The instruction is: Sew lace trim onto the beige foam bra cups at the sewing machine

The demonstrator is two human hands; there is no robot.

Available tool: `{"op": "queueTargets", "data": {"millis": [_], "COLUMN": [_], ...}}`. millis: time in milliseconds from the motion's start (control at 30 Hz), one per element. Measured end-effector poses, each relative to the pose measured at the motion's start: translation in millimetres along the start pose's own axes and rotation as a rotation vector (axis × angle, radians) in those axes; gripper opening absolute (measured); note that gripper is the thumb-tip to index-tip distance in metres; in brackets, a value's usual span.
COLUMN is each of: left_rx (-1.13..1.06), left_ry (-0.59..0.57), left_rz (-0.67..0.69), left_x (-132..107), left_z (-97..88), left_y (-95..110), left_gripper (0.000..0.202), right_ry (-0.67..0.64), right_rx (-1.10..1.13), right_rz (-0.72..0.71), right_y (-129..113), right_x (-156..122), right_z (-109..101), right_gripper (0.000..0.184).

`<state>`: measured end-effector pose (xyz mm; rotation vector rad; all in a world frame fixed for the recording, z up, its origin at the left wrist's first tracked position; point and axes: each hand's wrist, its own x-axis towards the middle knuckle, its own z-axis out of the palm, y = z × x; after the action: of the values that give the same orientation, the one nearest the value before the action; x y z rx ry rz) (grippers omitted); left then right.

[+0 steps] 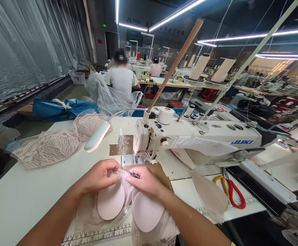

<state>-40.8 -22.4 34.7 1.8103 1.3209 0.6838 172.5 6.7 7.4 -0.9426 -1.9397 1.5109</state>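
Note:
A pale lace bra [149,212] with two smooth light cups lies at the table's front edge, just before the needle area of a white JUKI sewing machine [184,131]. My left hand [101,176] is closed, pinching the lace at the centre between the cups. Close beside it, my right hand [146,181] is closed on the same lace and on a slim dark metal tool [135,176], whose tip points left toward my left fingers. Whether the tool is tweezers or snips I cannot tell. Both wrists rest over the cups.
Beige lace pieces [59,145] lie at left beneath a small lamp [97,136]. Red and yellow-handled scissors [232,189] and a beige fabric piece [209,194] are at right. A printed ruler [105,235] runs along the front. Ahead sits a person [121,78]; another person's hand shows at far right.

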Motion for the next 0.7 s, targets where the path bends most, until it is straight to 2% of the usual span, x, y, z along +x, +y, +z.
{"op": "queueTargets", "data": {"millis": [100, 233, 333, 400, 567, 700], "left_rx": [0.078, -0.191, -0.382, -0.445, -0.457, -0.500], "left_ry": [0.035, -0.073, -0.141, -0.176, -0.196, -0.194], "left_rz": [0.000, -0.108, -0.140, -0.153, -0.175, -0.173], "left_x": [1.4, 4.7, 6.8, 7.6, 7.6, 7.5], "left_z": [6.2, 13.8, 15.9, 15.8, 15.6, 17.4], "left_y": [0.3, -5.5, -8.1, -7.2, -1.4, -0.9], "left_gripper": [0.022, 0.021, 0.027, 0.029, 0.030, 0.031], "right_ry": [-0.046, -0.070, -0.039, -0.018, -0.021, -0.046], "right_rx": [0.066, 0.042, 0.002, 0.017, -0.043, -0.050], "right_rz": [-0.024, -0.035, -0.034, -0.053, -0.086, -0.137], "right_y": [-0.7, -5.9, -5.9, -2.5, 4.6, -1.2], "right_x": [-0.8, -1.6, -2.8, -3.4, -4.6, -5.2], "right_z": [-2.4, -5.7, -9.1, -12.5, -22.8, -26.9], "right_gripper": [0.017, 0.017, 0.011, 0.019, 0.037, 0.029]}}
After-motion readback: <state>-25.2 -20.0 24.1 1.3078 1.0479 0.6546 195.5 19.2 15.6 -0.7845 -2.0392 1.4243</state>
